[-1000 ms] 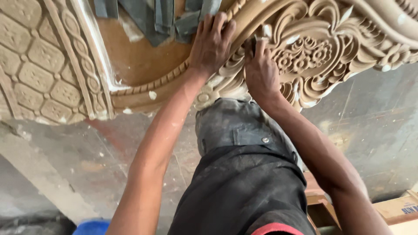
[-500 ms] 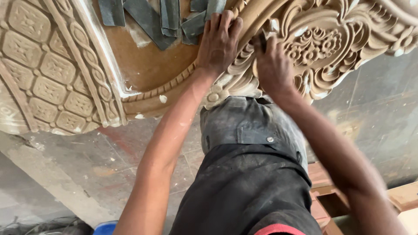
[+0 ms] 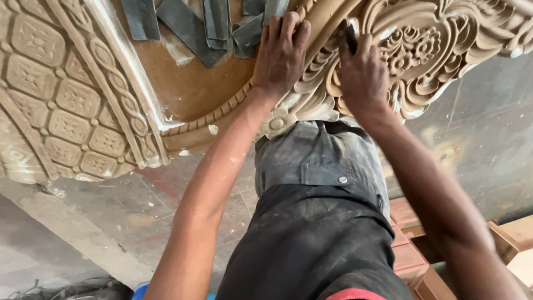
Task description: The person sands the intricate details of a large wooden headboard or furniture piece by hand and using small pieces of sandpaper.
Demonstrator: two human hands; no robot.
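The left hand (image 3: 281, 55) is pressing flat and open on the carved wooden panel (image 3: 422, 50) while the right hand (image 3: 363, 72) is gripping a small dark tool (image 3: 351, 39), working its scrollwork; carving looks mostly finished, dust remaining

Left hand (image 3: 282, 53) presses flat on the carved wooden panel (image 3: 78, 100); right hand (image 3: 363, 69) grips a dark tool (image 3: 351, 40) against its scrollwork.

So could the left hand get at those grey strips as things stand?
Probably yes. The left hand rests flat on the carved panel, its fingertips right beside the grey strips, and nothing lies between them.
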